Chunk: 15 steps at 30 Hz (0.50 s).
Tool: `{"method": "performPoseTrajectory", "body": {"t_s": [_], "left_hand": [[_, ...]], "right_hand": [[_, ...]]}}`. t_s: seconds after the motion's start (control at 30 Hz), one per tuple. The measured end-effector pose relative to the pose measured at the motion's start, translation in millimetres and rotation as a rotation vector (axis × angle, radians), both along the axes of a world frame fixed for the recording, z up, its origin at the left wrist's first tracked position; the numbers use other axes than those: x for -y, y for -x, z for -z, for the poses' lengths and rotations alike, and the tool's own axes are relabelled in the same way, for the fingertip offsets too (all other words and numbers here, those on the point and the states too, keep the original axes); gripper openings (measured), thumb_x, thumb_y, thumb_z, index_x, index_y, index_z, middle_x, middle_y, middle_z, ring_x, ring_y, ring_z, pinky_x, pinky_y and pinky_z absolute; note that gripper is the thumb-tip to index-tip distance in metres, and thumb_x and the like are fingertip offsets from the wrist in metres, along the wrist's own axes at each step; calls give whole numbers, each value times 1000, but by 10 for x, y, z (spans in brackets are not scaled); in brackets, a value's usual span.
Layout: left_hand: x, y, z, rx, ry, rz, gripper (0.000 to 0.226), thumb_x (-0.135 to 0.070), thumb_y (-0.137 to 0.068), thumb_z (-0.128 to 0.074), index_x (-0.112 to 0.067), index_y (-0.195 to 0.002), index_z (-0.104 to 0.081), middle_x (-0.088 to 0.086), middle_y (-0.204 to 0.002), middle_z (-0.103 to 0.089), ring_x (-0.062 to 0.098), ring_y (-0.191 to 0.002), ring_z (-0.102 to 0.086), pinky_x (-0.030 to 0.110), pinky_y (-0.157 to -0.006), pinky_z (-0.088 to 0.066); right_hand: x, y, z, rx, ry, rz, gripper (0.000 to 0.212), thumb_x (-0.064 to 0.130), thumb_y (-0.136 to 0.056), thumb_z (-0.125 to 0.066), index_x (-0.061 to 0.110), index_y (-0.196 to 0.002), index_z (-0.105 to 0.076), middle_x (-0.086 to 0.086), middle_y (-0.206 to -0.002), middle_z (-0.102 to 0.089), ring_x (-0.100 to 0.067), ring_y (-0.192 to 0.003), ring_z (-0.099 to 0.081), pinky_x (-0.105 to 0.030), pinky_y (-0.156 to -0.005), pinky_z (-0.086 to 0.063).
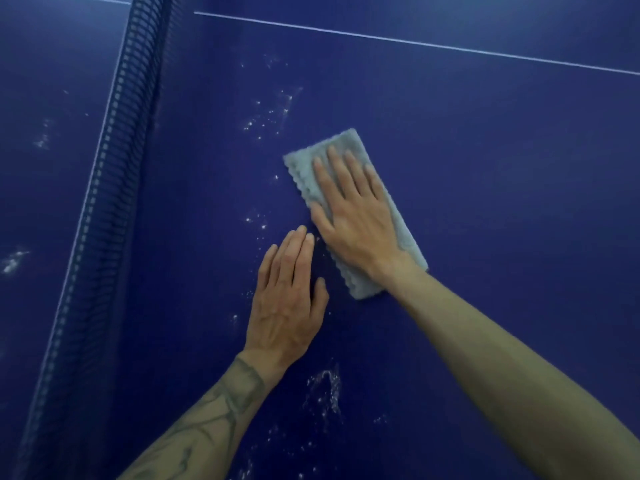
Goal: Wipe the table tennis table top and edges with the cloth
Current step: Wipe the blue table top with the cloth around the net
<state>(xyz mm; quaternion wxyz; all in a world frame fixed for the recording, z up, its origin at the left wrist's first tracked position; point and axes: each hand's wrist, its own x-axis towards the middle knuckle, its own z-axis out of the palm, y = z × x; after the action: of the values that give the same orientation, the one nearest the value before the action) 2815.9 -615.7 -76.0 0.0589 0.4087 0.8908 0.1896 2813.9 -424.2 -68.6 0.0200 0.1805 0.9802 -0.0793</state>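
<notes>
A folded grey cloth (308,168) lies flat on the dark blue table tennis table (485,168). My right hand (353,213) presses down on the cloth with flat, spread fingers, covering its middle. My left hand (289,299) rests palm down on the bare table just left of the cloth's near end, fingers together, holding nothing. White specks and smears of dust (270,112) dot the surface beyond the cloth, to its left and near my left forearm (325,386).
The net (114,174) runs from the top centre-left down to the bottom left, with more dusty table (14,261) beyond it. A white line (415,41) crosses the table at the top right.
</notes>
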Motion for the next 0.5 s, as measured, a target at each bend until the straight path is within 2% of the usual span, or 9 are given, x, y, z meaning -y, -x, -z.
{"method": "performPoseTrajectory", "body": {"t_s": [0.07,0.13,0.2,0.27,0.37,0.43,0.5], "left_hand": [[219,-26,-35,-5,11,-21,59,-20,-106,-47,1,-160,-33,15,-168,-32,26,-158,-28,48,-130,-22],[444,-24,-49,-6,53,-57,60,-21,-106,-45,1,-160,-33,15,-167,-32,27,-158,-28,48,-130,-22],[612,5,-34,-13,99,-68,60,-23,-106,-44,2,-160,-33,16,-167,-32,29,-158,-27,49,-130,-21],[701,24,8,-34,127,-47,61,-25,-107,-43,3,-160,-32,17,-168,-30,30,-159,-26,50,-130,-22],[757,35,81,-79,153,-21,62,-29,-109,-38,3,-161,-28,18,-169,-27,31,-159,-23,51,-130,-22],[762,43,119,-92,150,-19,64,-31,-109,-35,2,-162,-25,18,-169,-26,31,-160,-22,51,-130,-21],[766,37,131,-89,147,-23,64,-31,-109,-35,2,-163,-24,18,-169,-25,31,-160,-22,52,-130,-21]], "right_hand": [[-44,-320,3,30,-5,34,68,49,-111,-27,20,-171,-12,-5,-179,-6,-23,-166,-3,-48,-134,-8],[-163,-408,-38,70,3,200,69,49,-111,-24,21,-171,-8,-4,-179,-3,-22,-166,0,-48,-134,-6],[-197,-250,-87,75,16,366,69,49,-111,-23,20,-171,-5,-5,-179,1,-24,-165,2,-49,-134,-4],[-70,4,-100,51,27,438,70,49,-111,-24,19,-171,-3,-7,-179,2,-26,-165,3,-50,-133,-3],[388,151,-45,28,62,282,71,47,-111,-28,19,-171,-5,-9,-179,0,-28,-165,3,-50,-133,-2],[736,-51,1,17,46,86,70,46,-111,-30,18,-171,-10,-9,-179,-2,-27,-165,2,-51,-133,-4],[837,-383,31,3,43,4,69,46,-111,-33,18,-171,-15,-7,-179,-6,-25,-166,-1,-51,-133,-9]]}}
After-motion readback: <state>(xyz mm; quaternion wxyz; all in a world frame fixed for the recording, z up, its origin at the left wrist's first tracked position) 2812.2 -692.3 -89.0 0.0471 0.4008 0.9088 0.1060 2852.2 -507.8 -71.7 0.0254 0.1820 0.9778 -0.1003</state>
